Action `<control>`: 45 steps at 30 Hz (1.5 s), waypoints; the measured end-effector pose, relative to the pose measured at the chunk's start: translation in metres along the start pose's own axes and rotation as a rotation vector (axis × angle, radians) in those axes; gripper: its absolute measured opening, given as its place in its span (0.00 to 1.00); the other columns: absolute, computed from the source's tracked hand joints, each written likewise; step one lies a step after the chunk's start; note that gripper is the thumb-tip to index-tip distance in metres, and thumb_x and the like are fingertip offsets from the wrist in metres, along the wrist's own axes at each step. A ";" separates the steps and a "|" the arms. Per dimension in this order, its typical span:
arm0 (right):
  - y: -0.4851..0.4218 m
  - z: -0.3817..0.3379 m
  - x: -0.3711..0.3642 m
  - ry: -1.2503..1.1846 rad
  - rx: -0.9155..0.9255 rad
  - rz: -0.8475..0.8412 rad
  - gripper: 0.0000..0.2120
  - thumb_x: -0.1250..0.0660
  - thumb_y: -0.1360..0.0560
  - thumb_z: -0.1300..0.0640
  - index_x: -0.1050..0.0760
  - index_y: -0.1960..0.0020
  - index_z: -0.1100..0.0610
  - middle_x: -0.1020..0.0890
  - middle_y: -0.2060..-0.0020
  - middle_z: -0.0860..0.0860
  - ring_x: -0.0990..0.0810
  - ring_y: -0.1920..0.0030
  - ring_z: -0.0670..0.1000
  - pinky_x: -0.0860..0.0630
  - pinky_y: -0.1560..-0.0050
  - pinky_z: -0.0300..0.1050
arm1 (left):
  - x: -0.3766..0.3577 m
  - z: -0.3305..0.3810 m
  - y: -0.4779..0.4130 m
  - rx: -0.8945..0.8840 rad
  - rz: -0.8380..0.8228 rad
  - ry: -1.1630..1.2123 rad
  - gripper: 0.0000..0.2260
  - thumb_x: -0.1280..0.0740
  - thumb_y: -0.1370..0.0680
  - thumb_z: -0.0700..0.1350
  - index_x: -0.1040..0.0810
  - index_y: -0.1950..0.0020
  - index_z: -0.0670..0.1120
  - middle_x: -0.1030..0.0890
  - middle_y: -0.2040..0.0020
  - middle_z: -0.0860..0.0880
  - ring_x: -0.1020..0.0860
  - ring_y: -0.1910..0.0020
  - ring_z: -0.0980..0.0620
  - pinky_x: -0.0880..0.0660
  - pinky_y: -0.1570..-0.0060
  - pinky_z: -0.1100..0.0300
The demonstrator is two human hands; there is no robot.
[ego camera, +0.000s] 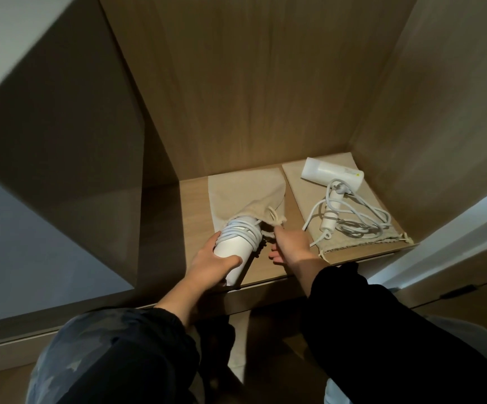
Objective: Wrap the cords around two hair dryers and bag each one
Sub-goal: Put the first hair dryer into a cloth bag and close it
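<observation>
One dryer (234,248), axis diagonal, far end in bag (245,189), left hand (210,264) gripping

The left hair dryer (232,249) is plain white, and the wound cord (240,228) on it is a slightly greyer white. The left bag (245,193) is unpatterned beige cloth with a matching beige drawstring (274,214). The right hair dryer (332,173) is white with a small yellow mark (358,174); its loose cord (361,217) is white. The right bag (300,185) is the same plain beige. The shelf (195,217) and back panel (236,83) are light brown with fine wood grain. The sleeves (382,330) are black; the trousers (90,345) show blue-grey camouflage.
</observation>
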State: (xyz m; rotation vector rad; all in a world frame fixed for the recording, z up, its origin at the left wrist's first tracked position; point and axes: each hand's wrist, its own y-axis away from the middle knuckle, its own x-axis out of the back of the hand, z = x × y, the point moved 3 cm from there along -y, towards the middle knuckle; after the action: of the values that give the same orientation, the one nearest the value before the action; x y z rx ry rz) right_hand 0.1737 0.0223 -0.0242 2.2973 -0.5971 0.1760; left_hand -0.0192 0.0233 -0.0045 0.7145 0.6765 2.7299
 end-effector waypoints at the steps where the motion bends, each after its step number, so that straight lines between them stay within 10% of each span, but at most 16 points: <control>1: -0.001 0.001 -0.005 -0.089 -0.091 -0.045 0.18 0.38 0.23 0.46 0.25 0.47 0.62 0.19 0.59 0.58 0.18 0.64 0.57 0.20 0.68 0.47 | 0.001 0.002 0.001 0.006 -0.013 0.011 0.36 0.28 0.30 0.47 0.40 0.25 0.57 0.28 0.39 0.50 0.24 0.48 0.46 0.20 0.67 0.57; 8: -0.021 -0.004 -0.013 0.180 -0.002 -0.167 0.13 0.35 0.25 0.48 0.25 0.57 0.59 0.23 0.68 0.55 0.23 0.70 0.54 0.28 0.69 0.42 | 0.009 0.004 0.001 0.059 -0.071 0.109 0.29 0.30 0.28 0.44 0.34 0.28 0.55 0.26 0.47 0.52 0.21 0.55 0.48 0.24 0.72 0.61; 16: -0.010 -0.019 -0.005 1.013 0.519 0.104 0.09 0.41 0.23 0.62 0.26 0.45 0.59 0.19 0.52 0.57 0.21 0.50 0.60 0.29 0.55 0.47 | 0.019 -0.002 -0.005 0.159 -0.144 0.247 0.21 0.32 0.25 0.45 0.29 0.33 0.52 0.23 0.47 0.47 0.21 0.53 0.47 0.23 0.69 0.61; 24: -0.005 0.001 -0.005 0.666 0.377 -0.048 0.05 0.37 0.25 0.59 0.30 0.60 0.57 0.25 0.64 0.55 0.26 0.59 0.57 0.31 0.59 0.43 | 0.012 0.003 -0.004 0.211 -0.083 0.351 0.21 0.31 0.26 0.47 0.29 0.33 0.51 0.24 0.46 0.47 0.22 0.51 0.47 0.23 0.69 0.61; 30: 0.006 0.013 0.010 0.565 0.419 -0.044 0.19 0.37 0.25 0.63 0.39 0.72 0.56 0.35 0.74 0.52 0.32 0.65 0.55 0.40 0.70 0.43 | -0.009 0.017 -0.002 0.003 0.070 -0.055 0.33 0.30 0.34 0.52 0.35 0.30 0.58 0.23 0.43 0.50 0.22 0.50 0.47 0.18 0.60 0.54; 34: 0.010 0.013 0.018 0.714 0.376 -0.075 0.07 0.41 0.21 0.60 0.27 0.51 0.64 0.24 0.58 0.60 0.23 0.51 0.58 0.31 0.55 0.45 | -0.018 0.016 0.001 -0.050 0.084 -0.326 0.40 0.31 0.33 0.56 0.44 0.24 0.57 0.30 0.30 0.50 0.27 0.36 0.45 0.26 0.40 0.52; 38: 0.017 -0.002 0.026 0.635 0.512 0.107 0.20 0.34 0.25 0.51 0.33 0.37 0.58 0.20 0.53 0.56 0.21 0.49 0.59 0.27 0.53 0.46 | -0.024 0.016 0.005 -0.074 0.107 -0.448 0.41 0.31 0.32 0.55 0.46 0.23 0.55 0.34 0.28 0.49 0.28 0.36 0.43 0.26 0.42 0.51; 45: 0.024 -0.011 0.024 0.705 0.554 0.090 0.07 0.35 0.26 0.56 0.31 0.61 0.56 0.25 0.66 0.53 0.24 0.60 0.58 0.31 0.61 0.46 | -0.032 0.015 0.005 -0.099 0.159 -0.519 0.41 0.30 0.33 0.55 0.46 0.23 0.53 0.35 0.27 0.48 0.27 0.36 0.42 0.27 0.44 0.51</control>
State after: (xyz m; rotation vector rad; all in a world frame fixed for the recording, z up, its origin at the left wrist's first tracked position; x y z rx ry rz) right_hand 0.1842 0.0061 0.0059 2.4777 -0.2939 1.2653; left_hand 0.0150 0.0138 -0.0026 1.4284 0.3734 2.5141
